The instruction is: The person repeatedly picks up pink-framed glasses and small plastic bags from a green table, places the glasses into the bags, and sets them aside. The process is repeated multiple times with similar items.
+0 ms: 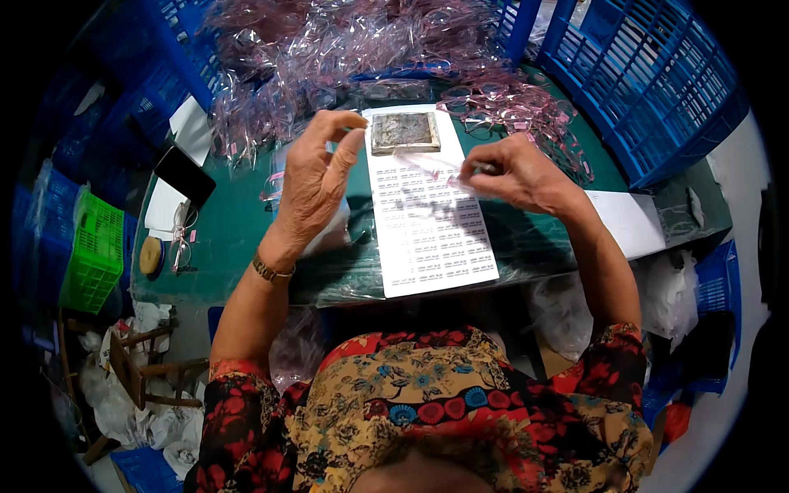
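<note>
A white sheet of printed labels [436, 255] lies lengthwise on the green tabletop in front of me. On its far end rests a flat, dark grey block [405, 133] with pale edges. My left hand [316, 177] is raised left of the block, thumb and forefinger brought close together; whatever lies between their tips is too small to make out. Over the sheet, my right hand [518, 172] pinches a clear, pink-tinted plastic sleeve [423, 163], smeared by motion, so its contents are unclear. Clear plastic bags [329, 234] lie partly hidden beneath my left wrist.
Plastic-wrapped pink glasses [329, 49] are heaped at the back. Loose pink-framed glasses [526, 107] lie back right, beside a tall blue crate [649, 82]. On the left are a black phone [185, 175], a pair of glasses [182, 234] and a green crate [97, 251].
</note>
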### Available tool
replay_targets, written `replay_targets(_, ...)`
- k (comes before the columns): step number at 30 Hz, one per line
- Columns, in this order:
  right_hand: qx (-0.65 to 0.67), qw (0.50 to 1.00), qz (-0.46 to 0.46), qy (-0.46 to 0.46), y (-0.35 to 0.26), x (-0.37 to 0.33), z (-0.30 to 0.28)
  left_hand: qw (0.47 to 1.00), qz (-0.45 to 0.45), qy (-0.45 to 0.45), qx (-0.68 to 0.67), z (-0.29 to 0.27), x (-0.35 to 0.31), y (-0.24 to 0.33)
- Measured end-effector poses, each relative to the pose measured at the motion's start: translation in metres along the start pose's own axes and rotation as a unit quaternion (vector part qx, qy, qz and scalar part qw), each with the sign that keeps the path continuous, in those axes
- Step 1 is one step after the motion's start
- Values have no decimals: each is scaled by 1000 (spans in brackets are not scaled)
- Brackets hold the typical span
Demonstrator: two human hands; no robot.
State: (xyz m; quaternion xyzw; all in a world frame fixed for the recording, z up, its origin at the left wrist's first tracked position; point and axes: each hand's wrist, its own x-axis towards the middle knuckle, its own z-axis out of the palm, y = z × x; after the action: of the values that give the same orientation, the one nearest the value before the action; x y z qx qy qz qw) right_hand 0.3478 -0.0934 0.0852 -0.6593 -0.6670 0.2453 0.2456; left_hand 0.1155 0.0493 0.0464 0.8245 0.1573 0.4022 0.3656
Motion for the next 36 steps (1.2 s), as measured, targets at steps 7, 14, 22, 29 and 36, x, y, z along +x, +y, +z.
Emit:
replay_targets(7, 13, 988, -61, -140, -26, 12, 18, 942, -111, -314, -40, -3, -13, 23)
replay_targets(14, -95, 994, -18, 58, 16, 39, 36, 819, -404, -223, -341, -8, -52, 17)
replay_targets(22, -311, 930, -66, 183, 34, 47, 59, 765, -447, -209, -414, -7, -69, 24)
replay_targets(29, -320, 931, -61, 165, 20, 50, 64, 766, -457, -234, -386, -6, -66, 25)
replay_targets(36, -57, 993, 31, 96, 3, 42, 55, 726, -464, -297, -411, -10, -55, 11)
